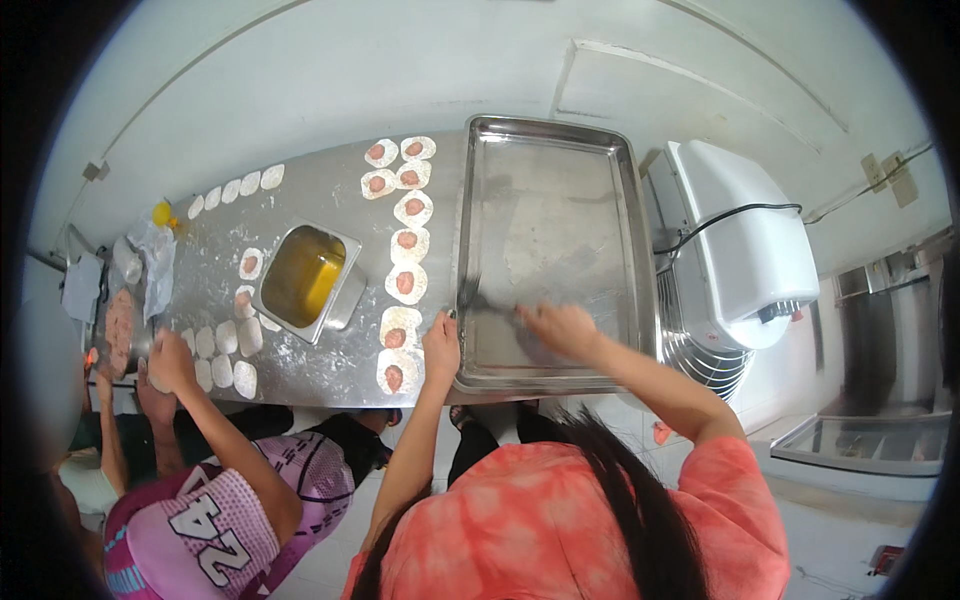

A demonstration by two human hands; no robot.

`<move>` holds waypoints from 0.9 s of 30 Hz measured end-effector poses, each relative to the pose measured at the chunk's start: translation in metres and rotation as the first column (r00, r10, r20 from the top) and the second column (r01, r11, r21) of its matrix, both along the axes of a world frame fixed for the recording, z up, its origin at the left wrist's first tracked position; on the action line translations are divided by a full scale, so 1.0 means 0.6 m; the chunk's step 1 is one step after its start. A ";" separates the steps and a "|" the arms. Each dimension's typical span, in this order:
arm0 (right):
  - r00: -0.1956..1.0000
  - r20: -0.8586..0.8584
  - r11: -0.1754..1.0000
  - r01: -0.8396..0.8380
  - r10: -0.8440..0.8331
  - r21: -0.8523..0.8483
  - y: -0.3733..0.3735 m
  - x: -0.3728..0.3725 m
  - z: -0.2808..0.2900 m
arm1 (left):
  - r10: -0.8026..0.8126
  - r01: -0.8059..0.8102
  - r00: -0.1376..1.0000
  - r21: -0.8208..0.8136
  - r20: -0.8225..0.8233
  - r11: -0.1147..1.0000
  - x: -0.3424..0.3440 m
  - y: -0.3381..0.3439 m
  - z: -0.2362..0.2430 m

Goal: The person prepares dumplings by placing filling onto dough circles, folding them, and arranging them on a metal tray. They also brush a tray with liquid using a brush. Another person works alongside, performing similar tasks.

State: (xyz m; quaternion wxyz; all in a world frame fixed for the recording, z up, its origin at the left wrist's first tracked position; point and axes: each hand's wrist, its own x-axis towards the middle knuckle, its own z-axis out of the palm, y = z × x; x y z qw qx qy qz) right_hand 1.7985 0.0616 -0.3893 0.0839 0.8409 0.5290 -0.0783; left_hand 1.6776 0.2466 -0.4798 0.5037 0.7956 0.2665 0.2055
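Observation:
A large rectangular metal tray [550,381] lies in front of me on the steel table. My right hand [560,329] is closed on the handle of a brush [486,301]. Its dark bristles are at the tray's left inner side, and motion blurs them. At the tray's left rim, my left hand [441,346] is closed round the edge near the front corner. Left of it runs a column of pale, floured dough rounds [407,280], most with a lump of pinkish filling on top. Further left stands a deep metal pan [343,300] of yellow liquid, likely oil.
More plain dough rounds [228,338] lie at the left, near a co-worker's hand [172,362]. Pink filling [119,330] sits at the table's far left end. A white machine [740,240] with a wire guard and black cord stands right of the tray. A wall runs behind.

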 end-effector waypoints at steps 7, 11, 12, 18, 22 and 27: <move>0.791 0.247 0.827 0.521 -0.560 0.211 -0.165 0.153 0.024 | -0.011 0.009 0.998 -0.039 -0.070 0.999 0.001 -0.006 0.008; 0.855 0.276 0.892 0.450 -0.439 0.024 -0.154 0.043 -0.026 | -0.019 0.015 0.997 -0.058 -0.070 0.998 0.003 -0.007 0.011; 0.932 0.209 0.945 0.317 -0.296 -0.077 -0.123 -0.011 -0.004 | -0.010 0.007 0.998 -0.042 -0.066 0.999 0.000 -0.004 0.008; 0.766 0.209 0.785 0.620 -0.608 0.013 -0.250 0.084 0.033 | -0.022 0.020 0.998 -0.051 -0.050 0.998 -0.001 -0.006 0.006; 0.871 0.247 0.896 0.444 -0.424 -0.029 -0.231 0.007 0.046 | -0.018 0.018 0.999 -0.028 -0.028 0.999 0.012 -0.008 0.008; 0.889 0.212 0.911 0.413 -0.406 0.012 -0.231 0.038 0.040 | -0.019 0.018 0.998 -0.005 -0.067 1.000 0.003 -0.001 -0.003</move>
